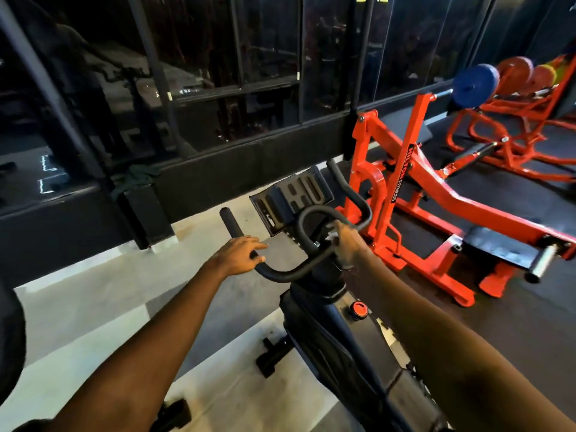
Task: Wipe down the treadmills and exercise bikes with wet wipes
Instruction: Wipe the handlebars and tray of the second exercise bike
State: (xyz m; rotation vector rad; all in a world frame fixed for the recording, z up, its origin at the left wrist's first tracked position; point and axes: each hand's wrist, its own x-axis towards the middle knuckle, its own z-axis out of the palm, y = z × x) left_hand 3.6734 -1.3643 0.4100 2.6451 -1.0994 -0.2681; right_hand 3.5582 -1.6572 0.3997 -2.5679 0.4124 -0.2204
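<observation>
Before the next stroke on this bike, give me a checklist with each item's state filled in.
1. Wipe in hand: ok. The right hand grips a white wipe.
2. Wipe in contact with the bike: ok. It sits against the handlebar, beside the centre loop.
3. Bike steadied: ok. The left hand rests on the left side of the handlebar.
4. Wipe wet enough: cannot tell. Only a small white edge shows past the fingers.
5. Console tray done: cannot tell. No hand is on it, and its dark surface shows neither dirt nor moisture clearly.
</observation>
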